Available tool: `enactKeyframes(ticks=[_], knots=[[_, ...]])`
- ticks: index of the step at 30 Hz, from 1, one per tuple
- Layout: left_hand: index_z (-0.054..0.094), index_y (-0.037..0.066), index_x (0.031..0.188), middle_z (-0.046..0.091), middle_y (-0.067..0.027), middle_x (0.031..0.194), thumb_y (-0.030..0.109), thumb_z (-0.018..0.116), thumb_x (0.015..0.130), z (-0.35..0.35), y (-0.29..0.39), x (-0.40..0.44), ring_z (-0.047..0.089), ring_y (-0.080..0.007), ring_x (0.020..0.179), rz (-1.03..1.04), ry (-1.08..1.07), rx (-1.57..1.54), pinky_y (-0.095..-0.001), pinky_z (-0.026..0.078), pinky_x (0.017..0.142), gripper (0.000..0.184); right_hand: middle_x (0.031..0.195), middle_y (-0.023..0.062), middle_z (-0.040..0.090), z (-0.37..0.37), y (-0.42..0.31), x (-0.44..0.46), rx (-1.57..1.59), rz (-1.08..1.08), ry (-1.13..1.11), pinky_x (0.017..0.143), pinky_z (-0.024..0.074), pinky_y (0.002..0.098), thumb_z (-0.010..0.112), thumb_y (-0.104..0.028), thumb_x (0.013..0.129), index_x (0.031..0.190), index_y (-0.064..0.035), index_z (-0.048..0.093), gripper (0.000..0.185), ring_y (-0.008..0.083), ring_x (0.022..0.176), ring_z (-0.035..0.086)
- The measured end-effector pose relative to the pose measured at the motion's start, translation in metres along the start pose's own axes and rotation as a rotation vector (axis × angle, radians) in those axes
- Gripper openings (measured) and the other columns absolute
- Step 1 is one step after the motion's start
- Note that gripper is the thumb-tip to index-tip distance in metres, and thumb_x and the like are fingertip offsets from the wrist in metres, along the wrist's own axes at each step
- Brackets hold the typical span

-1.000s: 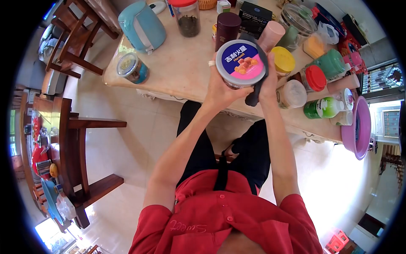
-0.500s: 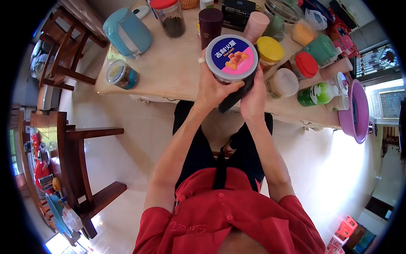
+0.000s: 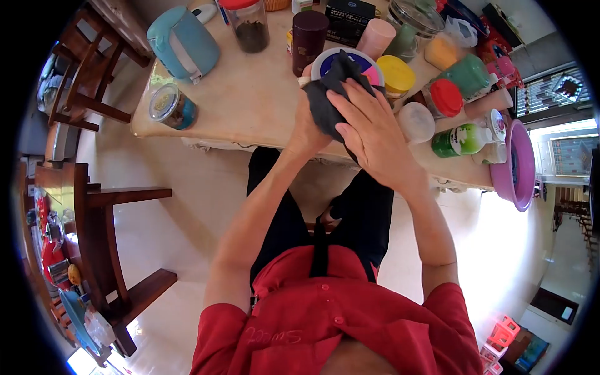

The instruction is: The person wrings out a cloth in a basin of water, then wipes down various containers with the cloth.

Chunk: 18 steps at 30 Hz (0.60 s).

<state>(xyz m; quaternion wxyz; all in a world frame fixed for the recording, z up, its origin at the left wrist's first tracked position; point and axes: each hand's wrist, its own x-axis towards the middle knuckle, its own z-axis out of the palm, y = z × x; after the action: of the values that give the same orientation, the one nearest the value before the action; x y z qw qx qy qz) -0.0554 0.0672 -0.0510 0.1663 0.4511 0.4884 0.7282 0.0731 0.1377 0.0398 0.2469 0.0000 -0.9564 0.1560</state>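
In front of me at the table's near edge is a round jar [image 3: 362,61] with a grey-rimmed, blue and pink lid. My left hand [image 3: 307,130] is wrapped round the jar's left side, its fingers partly hidden behind it. A dark grey cloth [image 3: 325,107] lies over much of the lid and hangs down its near side. My right hand [image 3: 375,134] presses this cloth onto the lid from above, fingers laid together across it. Close behind the jar stands a dark maroon tumbler [image 3: 309,40], and a yellow-lidded jar [image 3: 396,74] is just to its right.
A blue kettle [image 3: 182,45], a small clear-lidded jar [image 3: 173,107] and a red-lidded jar [image 3: 250,28] stand on the left of the table [image 3: 237,106]. Crowding the right are a green bottle [image 3: 459,140], another red-lidded jar [image 3: 445,98] and a purple basin [image 3: 515,165]. Wooden chairs [image 3: 103,231] stand left.
My right hand has moved from the jar's side to the top, bringing the cloth up over the lid. The lid's picture is now mostly covered. The view has shifted slightly.
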Motion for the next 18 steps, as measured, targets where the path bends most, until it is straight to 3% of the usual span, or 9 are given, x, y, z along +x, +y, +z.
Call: enactKeyframes(ticks=[3,6,7,10,13,14,16,17,18], knots=[[0.034,0.010,0.141,0.049,-0.0082,0.133,0.019,0.049,0.099,0.001,0.004,-0.005,0.052,-0.0209,0.121,-0.026,0.021,-0.008,-0.0355,0.046,0.101,0.045,0.135,0.0175,0.050,0.002,0.006,0.023,-0.067,-0.061,-0.062,0.106,0.0322,0.0474,0.059,-0.025,0.091,0.132,-0.0032,0.051,0.047,0.0350,0.129,0.044],[0.033,0.012,0.142,0.048,-0.0075,0.134,0.024,0.043,0.103,0.006,0.024,-0.002,0.051,-0.0205,0.123,-0.223,0.088,-0.081,-0.0357,0.046,0.102,0.042,0.135,0.0143,0.050,0.019,0.018,0.051,-0.212,-0.131,-0.030,0.105,0.0322,0.0472,0.060,-0.029,0.090,0.132,-0.0050,0.051,0.049,0.0331,0.130,0.042],[0.033,0.011,0.143,0.047,-0.0077,0.134,0.026,0.045,0.103,0.004,0.024,0.000,0.050,-0.0201,0.123,-0.312,0.062,-0.227,-0.0355,0.046,0.102,0.044,0.132,0.0128,0.052,0.025,0.022,0.060,-0.230,-0.120,-0.024,0.104,0.0319,0.0471,0.060,-0.032,0.089,0.131,-0.0060,0.052,0.050,0.0317,0.130,0.041],[0.031,0.009,0.143,0.046,-0.0083,0.136,0.025,0.057,0.097,-0.004,0.014,-0.006,0.050,-0.0196,0.124,-0.070,-0.037,0.192,-0.0351,0.045,0.102,0.055,0.130,0.0133,0.053,0.030,0.024,0.073,-0.269,-0.093,-0.076,0.103,0.0334,0.0452,0.063,-0.029,0.086,0.128,-0.0057,0.054,0.049,0.0307,0.130,0.041],[0.031,0.009,0.143,0.045,-0.0090,0.136,0.018,0.068,0.090,-0.002,-0.010,-0.011,0.050,-0.0202,0.123,-0.052,-0.041,0.217,-0.0351,0.045,0.101,0.065,0.132,0.0142,0.052,0.029,0.013,0.062,-0.313,-0.094,-0.050,0.104,0.0349,0.0442,0.063,-0.022,0.085,0.127,-0.0052,0.055,0.045,0.0310,0.129,0.043],[0.032,0.008,0.142,0.045,-0.0090,0.136,0.011,0.070,0.086,0.007,-0.026,-0.011,0.049,-0.0203,0.123,-0.039,-0.062,-0.564,-0.0348,0.045,0.101,0.069,0.132,0.0142,0.052,0.029,0.012,0.055,-0.313,-0.095,-0.056,0.104,0.0349,0.0442,0.063,-0.022,0.085,0.127,-0.0052,0.055,0.045,0.0310,0.129,0.043],[0.032,0.008,0.142,0.045,-0.0091,0.136,0.004,0.073,0.082,0.010,-0.031,-0.010,0.049,-0.0204,0.123,-0.008,-0.076,-1.349,-0.0346,0.044,0.101,0.073,0.133,0.0156,0.052,0.024,0.013,0.036,-0.287,-0.154,0.005,0.104,0.0362,0.0447,0.062,-0.015,0.085,0.126,-0.0048,0.055,0.044,0.0313,0.128,0.046],[0.034,0.008,0.141,0.046,-0.0088,0.135,0.007,0.071,0.084,0.005,-0.030,-0.011,0.049,-0.0205,0.122,-0.138,0.029,-0.723,-0.0351,0.044,0.101,0.068,0.133,0.0156,0.052,0.019,0.012,0.028,-0.286,-0.161,-0.001,0.104,0.0362,0.0447,0.062,-0.015,0.085,0.126,-0.0048,0.055,0.044,0.0313,0.128,0.046],[0.034,0.008,0.140,0.046,-0.0086,0.133,0.009,0.069,0.086,0.005,-0.018,-0.009,0.051,-0.0203,0.120,-0.036,0.047,-0.348,-0.0358,0.045,0.101,0.064,0.133,0.0160,0.052,0.014,0.010,0.020,-0.265,-0.123,0.016,0.105,0.0361,0.0455,0.061,-0.014,0.086,0.127,-0.0046,0.055,0.043,0.0317,0.128,0.046]])
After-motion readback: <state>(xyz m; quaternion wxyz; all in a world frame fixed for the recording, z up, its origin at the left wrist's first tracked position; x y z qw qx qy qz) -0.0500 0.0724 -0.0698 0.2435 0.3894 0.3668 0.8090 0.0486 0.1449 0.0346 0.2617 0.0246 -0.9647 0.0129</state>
